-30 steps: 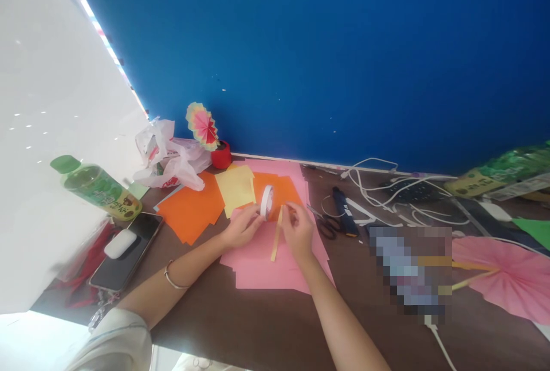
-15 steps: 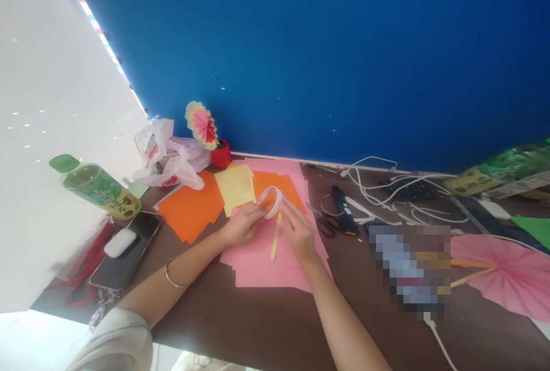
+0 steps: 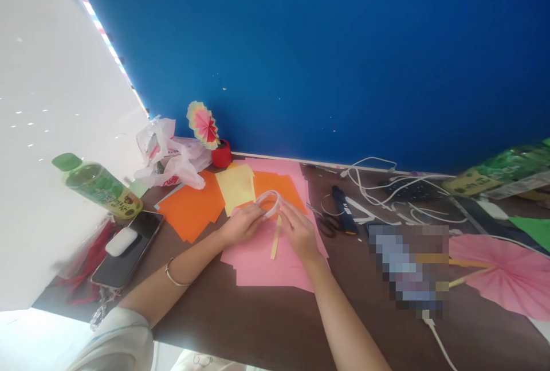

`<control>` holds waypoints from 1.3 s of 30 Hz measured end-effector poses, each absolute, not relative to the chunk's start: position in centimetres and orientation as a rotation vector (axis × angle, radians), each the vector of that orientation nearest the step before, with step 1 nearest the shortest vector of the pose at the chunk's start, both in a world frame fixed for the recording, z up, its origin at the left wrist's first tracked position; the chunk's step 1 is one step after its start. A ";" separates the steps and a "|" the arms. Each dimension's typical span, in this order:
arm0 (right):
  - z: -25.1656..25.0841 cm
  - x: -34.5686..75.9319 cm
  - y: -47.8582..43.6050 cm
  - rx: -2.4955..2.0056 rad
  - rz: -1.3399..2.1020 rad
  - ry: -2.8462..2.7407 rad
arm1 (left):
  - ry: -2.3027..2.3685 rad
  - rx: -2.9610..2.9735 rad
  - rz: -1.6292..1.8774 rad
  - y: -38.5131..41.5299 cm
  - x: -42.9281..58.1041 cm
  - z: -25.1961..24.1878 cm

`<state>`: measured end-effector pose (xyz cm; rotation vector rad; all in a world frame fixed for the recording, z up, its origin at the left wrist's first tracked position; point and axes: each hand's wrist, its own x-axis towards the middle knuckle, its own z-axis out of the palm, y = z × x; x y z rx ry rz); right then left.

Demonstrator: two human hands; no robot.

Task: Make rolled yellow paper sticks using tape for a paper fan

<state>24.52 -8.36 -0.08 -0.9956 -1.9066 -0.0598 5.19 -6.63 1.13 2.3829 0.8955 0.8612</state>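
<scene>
My left hand (image 3: 243, 225) and my right hand (image 3: 297, 232) both grip a white roll of tape (image 3: 268, 201), tilted nearly flat over the paper. A thin yellow paper strip (image 3: 275, 240) lies between the hands on a pink sheet (image 3: 266, 265). Orange sheets (image 3: 193, 210) and a pale yellow sheet (image 3: 235, 186) lie behind the hands. Both hands have their fingers pinched on the roll's rim.
A green bottle (image 3: 97, 186), a phone (image 3: 124, 250) with a white case on it, and a plastic bag (image 3: 167, 156) sit at left. A small paper fan in a red pot (image 3: 208, 133), scissors (image 3: 326, 225), a glue gun (image 3: 342, 206), white cables (image 3: 382, 187) and a pink paper fan (image 3: 507, 282) lie to the right.
The tape roll has tipped from standing upright on its edge to lying nearly flat between my hands. The hands stayed in place.
</scene>
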 end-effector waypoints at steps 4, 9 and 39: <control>-0.1 24.8 -8.4 -0.950 -0.093 -1.967 | 0.818 2.422 0.936 -6.6 5.2 1.2; 0.0 25.0 -8.2 -0.974 -0.111 -2.056 | 0.774 2.420 0.940 -6.4 5.2 1.4; 0.3 23.0 -8.6 -1.380 0.273 -1.412 | 0.854 2.099 1.019 -6.5 5.4 1.9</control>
